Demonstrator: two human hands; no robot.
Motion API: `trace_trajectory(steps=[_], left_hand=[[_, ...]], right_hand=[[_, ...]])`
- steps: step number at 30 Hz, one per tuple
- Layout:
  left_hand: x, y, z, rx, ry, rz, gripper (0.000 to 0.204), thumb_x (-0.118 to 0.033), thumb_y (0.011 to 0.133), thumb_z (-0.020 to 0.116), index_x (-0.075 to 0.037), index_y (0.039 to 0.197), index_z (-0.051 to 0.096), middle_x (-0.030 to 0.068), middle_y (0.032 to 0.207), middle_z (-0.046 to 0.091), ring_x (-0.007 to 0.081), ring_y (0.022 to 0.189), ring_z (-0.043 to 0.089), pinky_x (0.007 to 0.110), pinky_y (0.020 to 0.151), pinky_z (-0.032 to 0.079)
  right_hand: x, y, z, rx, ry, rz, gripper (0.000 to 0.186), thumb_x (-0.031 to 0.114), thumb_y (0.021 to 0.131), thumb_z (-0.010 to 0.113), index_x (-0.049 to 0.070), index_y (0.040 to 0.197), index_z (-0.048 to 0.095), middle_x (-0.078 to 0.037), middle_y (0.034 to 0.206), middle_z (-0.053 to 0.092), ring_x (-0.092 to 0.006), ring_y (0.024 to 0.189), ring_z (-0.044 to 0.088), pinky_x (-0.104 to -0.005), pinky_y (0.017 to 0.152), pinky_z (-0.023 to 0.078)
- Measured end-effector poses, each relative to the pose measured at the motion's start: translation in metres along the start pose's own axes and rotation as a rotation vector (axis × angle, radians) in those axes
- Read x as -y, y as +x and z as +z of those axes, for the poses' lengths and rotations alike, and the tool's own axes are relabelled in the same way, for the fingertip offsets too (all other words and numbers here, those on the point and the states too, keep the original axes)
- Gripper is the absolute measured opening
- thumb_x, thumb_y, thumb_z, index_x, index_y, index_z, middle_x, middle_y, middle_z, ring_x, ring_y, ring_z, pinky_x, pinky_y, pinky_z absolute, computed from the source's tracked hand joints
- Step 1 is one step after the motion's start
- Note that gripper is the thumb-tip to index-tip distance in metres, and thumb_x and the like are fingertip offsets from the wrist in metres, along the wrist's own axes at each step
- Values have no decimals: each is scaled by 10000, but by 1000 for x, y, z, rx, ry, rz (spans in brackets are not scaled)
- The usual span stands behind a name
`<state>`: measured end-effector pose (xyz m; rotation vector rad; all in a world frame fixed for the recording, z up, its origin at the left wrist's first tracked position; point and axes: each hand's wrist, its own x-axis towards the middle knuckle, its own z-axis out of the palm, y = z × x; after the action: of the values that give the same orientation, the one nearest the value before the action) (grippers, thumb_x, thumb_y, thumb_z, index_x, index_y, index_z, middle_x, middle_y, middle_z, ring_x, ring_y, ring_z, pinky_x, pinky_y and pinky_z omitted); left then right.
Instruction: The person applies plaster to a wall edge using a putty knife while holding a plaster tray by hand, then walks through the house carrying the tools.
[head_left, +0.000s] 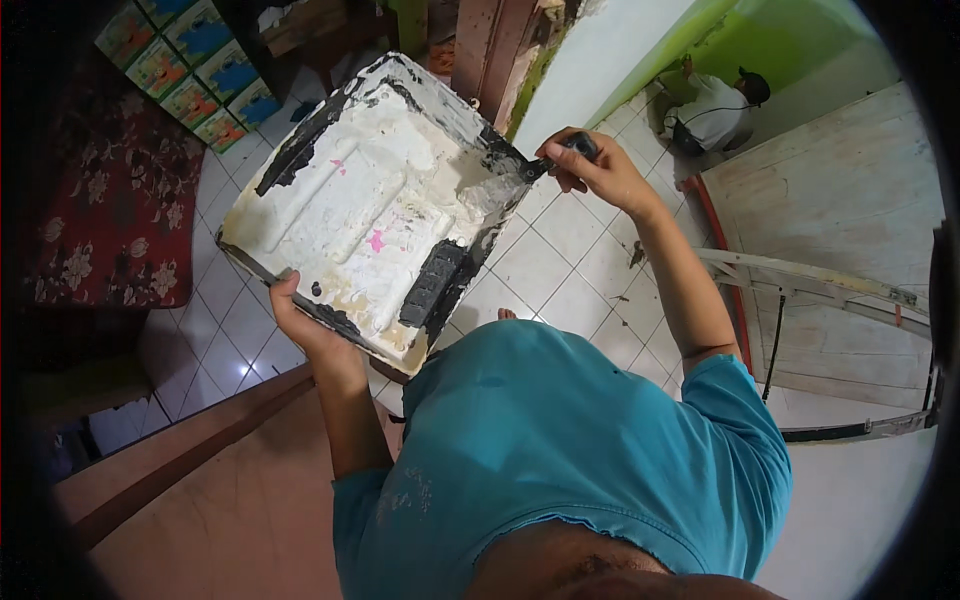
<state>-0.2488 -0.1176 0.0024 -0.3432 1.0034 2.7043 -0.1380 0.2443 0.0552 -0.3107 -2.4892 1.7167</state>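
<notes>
A shallow square tray [330, 205], crusted with white, black and pink paint or filler, is held up in front of me. My left hand [308, 322] grips its near left edge, thumb over the rim. In my right hand [612, 178] is a scraper [578, 148] by its black handle, the fingers closed around it. Its pale, smeared blade [492, 192] reaches over the tray's right rim into the whitish material; whether it touches the bottom I cannot tell. A dark grey ribbed patch [432, 283] shows near the tray's lower right edge.
White floor tiles [565, 235] lie ahead. At the right are a ladder-like metal frame [820, 278] and a large pale board [820, 200]. Another person [712, 112] crouches by the green wall. A red flowered cloth [110, 200] and colourful boxes [195, 70] are left.
</notes>
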Motion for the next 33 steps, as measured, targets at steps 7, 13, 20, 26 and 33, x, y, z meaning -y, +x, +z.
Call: trace_trajectory(steps=[7, 13, 20, 26, 33], left_hand=[[8, -1, 6, -63, 97, 28, 688, -298, 795, 597, -30, 1419, 490, 154, 1333, 582, 328, 1254, 569, 432, 1074, 451], [12, -7, 17, -6, 120, 88, 699, -285, 801, 574, -22, 1437, 458, 179, 1350, 563, 349, 1270, 560, 456, 1074, 457], [10, -10, 15, 15, 118, 108, 689, -264, 803, 559, -2, 1431, 454, 190, 1341, 571, 350, 1254, 578, 465, 1071, 468], [4, -10, 23, 15, 127, 91, 686, -257, 801, 555, -2, 1430, 455, 188, 1342, 573, 351, 1256, 577, 465, 1075, 460], [-3, -11, 20, 28, 110, 101, 690, -259, 806, 564, -5, 1437, 448, 195, 1355, 559, 361, 1281, 554, 473, 1096, 436]], right_hand=[[-29, 14, 3, -212, 272, 263, 354, 348, 1031, 622, 5, 1058, 703, -31, 705, 627, -85, 564, 537, -236, 486, 376], [-47, 10, -9, -272, 446, 322, 367, 361, 1024, 629, 3, 1061, 700, -47, 729, 643, -96, 572, 553, -235, 476, 374], [-32, 1, -27, -214, 271, 102, 351, 358, 1032, 627, 16, 1039, 707, -22, 715, 629, -75, 583, 557, -233, 502, 400], [-1, 6, -33, 17, 64, -45, 285, 301, 1040, 609, 34, 1019, 708, -9, 672, 614, -63, 551, 542, -233, 483, 391], [-23, -4, 22, -340, 371, 228, 351, 334, 1019, 638, -11, 1000, 700, -61, 688, 631, -115, 520, 569, -245, 443, 396]])
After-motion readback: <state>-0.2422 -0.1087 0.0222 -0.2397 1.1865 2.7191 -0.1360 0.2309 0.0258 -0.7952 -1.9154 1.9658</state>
